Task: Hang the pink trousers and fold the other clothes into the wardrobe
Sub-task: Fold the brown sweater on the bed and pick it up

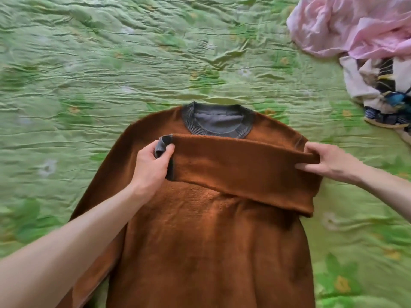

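The brown sweater lay flat on the green floral bedspread, grey collar pointing away from the person, hem running out of the bottom of the shot. So its long axis went straight away from the body, and the folded sleeve crossed that axis at chest height, just under the collar, going from the right shoulder over toward the left.

The left hand had its fingers and thumb curled around the grey cuff at the free end of that sleeve, sitting over the left half of the chest. The right hand was at the right shoulder, where the sleeve turned back on itself, thumb hooked over the fold and fingers stretched along the edge, pinning it more than grabbing it.

My guess is this was the sleeve-tucking step, fairly early in the job. The other sleeve was spread out down the left side, under the left forearm, so that hand looked closest to it for the next fold.

Further out, up in the far right corner, the pink trousers sat in a crumpled heap, well apart from the sweater and not hung yet. Right below them was a bundle of white and dark patterned clothes, touching the pink pile. No wardrobe in view.
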{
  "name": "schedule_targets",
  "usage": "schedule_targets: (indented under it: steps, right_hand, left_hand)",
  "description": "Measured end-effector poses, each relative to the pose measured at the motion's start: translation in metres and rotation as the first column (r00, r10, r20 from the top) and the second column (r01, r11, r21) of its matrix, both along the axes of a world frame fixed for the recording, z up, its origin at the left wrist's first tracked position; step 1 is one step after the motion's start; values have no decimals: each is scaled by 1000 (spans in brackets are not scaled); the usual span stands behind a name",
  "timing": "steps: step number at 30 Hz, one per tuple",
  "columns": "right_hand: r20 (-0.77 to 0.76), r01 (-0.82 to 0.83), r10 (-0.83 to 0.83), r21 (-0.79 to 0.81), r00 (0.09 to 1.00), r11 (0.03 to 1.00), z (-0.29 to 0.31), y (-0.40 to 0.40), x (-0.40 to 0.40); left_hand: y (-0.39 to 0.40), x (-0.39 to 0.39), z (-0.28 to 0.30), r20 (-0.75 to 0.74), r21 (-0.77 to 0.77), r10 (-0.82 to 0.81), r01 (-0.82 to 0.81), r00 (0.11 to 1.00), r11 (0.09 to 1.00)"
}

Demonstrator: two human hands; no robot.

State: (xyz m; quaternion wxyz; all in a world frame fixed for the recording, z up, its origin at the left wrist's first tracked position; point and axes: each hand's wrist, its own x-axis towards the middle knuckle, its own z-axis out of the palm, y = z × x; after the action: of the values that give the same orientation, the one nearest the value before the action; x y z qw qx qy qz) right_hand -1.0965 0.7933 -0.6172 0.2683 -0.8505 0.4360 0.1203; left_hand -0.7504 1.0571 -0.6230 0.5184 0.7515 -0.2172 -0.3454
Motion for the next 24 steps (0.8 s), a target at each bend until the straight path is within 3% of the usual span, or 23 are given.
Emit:
schedule_targets:
  steps: [2,4,7,11,15,18,21,24]
  right_hand:
    - [75,56,-60,54,995,997,14,-6,15]
    - [82,13,-12,-6,997,1000,17,-16,33]
    - [-82,-150,139,-150,987,977,8,-28,63]
    - [-282,-377,291,-326,914,867,-18,-28,87]
    - [-383,-400,209,-531,900,747,-41,-14,84]
    - [-269,-262,104,-663,958,701,-57,6,81]
    - [-48,-95,84,-643,995,760,-66,41,90]
    - [-8,-42,47,-587,999,808,-77,75,90]
  left_hand:
    - [8,17,-11,15,22,56,-56,998,998]
    - [14,33,-22,29,42,96,-97,995,994]
    - [23,49,-39,103,97,134,-144,986,985]
    - [29,67,-56,264,199,111,-167,958,966]
    - [31,69,-63,486,332,-27,-156,874,930]
    - [29,63,-64,634,416,-160,-159,756,895]
    - [30,57,-68,685,414,-229,-110,692,904]
    - [36,59,-72,709,415,-287,-53,644,908]
